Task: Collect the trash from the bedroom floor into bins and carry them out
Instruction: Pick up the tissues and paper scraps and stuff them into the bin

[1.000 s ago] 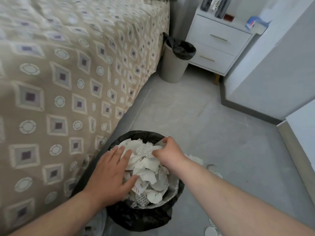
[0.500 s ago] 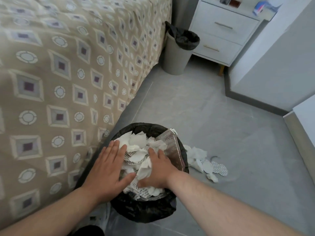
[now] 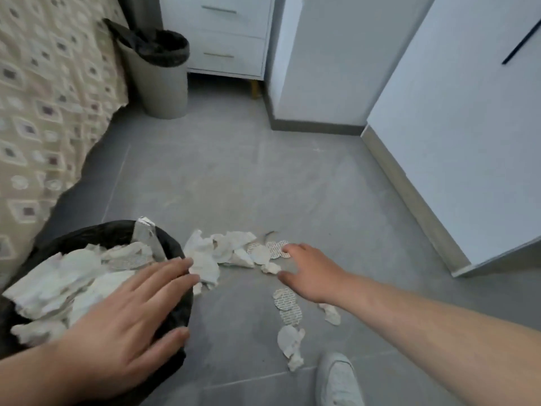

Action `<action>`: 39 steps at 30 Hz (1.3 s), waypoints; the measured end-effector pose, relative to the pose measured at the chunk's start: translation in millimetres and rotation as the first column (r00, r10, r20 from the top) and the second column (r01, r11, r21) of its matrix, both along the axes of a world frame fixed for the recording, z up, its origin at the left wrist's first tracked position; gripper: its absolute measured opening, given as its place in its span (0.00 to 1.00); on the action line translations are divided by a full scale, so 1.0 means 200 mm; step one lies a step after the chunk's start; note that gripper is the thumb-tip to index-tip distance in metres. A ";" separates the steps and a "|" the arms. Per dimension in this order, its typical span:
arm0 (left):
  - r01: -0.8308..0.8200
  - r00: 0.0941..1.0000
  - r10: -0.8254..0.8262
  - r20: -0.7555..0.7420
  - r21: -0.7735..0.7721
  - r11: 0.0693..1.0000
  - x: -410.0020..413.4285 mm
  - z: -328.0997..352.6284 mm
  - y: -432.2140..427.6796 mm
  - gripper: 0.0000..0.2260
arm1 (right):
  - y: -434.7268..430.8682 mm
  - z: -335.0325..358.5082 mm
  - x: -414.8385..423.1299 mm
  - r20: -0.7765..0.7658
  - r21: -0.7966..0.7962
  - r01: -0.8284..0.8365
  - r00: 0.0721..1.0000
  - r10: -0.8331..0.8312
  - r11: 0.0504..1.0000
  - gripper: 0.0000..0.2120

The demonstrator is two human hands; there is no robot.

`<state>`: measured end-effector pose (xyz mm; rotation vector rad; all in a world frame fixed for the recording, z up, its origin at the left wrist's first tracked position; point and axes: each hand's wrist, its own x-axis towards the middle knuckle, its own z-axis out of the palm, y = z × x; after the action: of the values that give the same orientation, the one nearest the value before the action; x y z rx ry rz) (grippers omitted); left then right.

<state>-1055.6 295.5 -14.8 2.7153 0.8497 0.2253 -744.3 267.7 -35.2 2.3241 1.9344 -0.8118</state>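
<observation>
Right hand (image 3: 311, 273) moved off bin (image 3: 96, 231), open over scraps (image 3: 231, 250)

no text here can be read.

The paper scraps (image 3: 205, 259) are white, some with fine grey print, the floor (image 3: 234, 177) grey, the near bin (image 3: 87, 234) black-lined, the far bin (image 3: 164, 86) beige with black liner, the left bedspread (image 3: 44, 118) tan with squares and rings.

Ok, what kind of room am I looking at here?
Most likely a bedroom: a bed with a patterned cover on the left, a white nightstand-like drawer unit beyond it, and a small lined bin standing between them.
</observation>
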 end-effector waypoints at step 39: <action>-0.603 0.757 0.435 -0.487 -0.267 0.752 0.68 -1.28 -0.25 0.25 | 0.62 -1.02 0.16 0.170 -0.189 -0.147 0.969 0.179 0.971 0.29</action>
<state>-920.1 246.1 -270.3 2.0806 1.5873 -0.3807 -713.0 392.1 -239.1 2.0300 1.8636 -0.6925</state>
